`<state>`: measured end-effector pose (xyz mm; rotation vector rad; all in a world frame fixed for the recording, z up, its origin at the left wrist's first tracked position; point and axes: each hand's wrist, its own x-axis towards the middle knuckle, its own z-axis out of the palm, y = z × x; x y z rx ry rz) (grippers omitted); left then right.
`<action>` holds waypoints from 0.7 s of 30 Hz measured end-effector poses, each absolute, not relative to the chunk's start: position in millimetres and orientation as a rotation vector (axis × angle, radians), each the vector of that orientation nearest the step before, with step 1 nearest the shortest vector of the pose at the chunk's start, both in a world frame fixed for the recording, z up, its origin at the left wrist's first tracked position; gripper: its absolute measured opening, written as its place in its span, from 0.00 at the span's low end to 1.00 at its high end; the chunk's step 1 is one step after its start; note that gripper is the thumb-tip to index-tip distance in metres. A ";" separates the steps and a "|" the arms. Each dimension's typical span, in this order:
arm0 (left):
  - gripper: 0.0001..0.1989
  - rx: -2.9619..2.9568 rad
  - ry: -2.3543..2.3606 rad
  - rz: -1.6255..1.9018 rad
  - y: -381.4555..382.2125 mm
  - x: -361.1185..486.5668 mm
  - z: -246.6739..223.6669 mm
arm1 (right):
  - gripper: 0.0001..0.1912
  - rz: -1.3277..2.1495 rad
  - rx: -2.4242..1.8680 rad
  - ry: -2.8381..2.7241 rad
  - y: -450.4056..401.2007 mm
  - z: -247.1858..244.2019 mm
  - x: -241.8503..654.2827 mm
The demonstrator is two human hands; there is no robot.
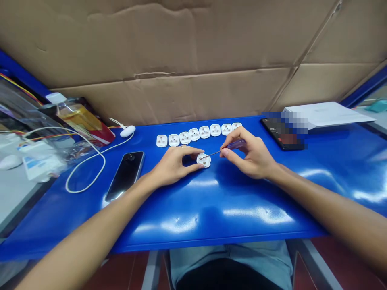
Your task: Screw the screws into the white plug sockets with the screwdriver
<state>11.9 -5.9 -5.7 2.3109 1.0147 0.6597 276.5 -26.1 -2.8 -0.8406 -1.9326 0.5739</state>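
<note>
Between the thumb and fingers of my left hand (173, 165) is a small white plug part (204, 160) with metal bits inside, held at the table's middle. My right hand (252, 155) is closed around the purple handle of a screwdriver (236, 145). Its thin shaft slants down to the left, and the tip meets the inside of the white part. Behind my hands stretches a row of several similar white plug parts (204, 132), each with metal pieces showing. The right end of that row is partly covered by my right hand.
A phone (125, 176) lies left of my left forearm, near a looped white cable (104, 157). At the back left a bottle of yellow liquid (83, 119) leans. Another phone (284, 137) and a white box (326, 114) lie at the right. Cardboard (193, 60) walls the blue table's (187, 225) back.
</note>
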 end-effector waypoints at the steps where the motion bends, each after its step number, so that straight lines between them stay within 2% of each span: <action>1: 0.19 2.304 1.015 0.662 -6.1 11.8 -5.8 | 0.08 0.576 -0.857 -1.932 -26.3 -2.7 276.4; 12: 0.18 2.249 0.962 0.681 -5.6 10.8 -5.5 | 0.08 0.482 -0.865 -1.960 -29.4 -0.8 275.9; 21: 0.22 2.279 0.966 0.659 -4.2 8.7 -7.8 | 0.08 0.459 -0.853 -2.028 -27.9 -3.3 277.4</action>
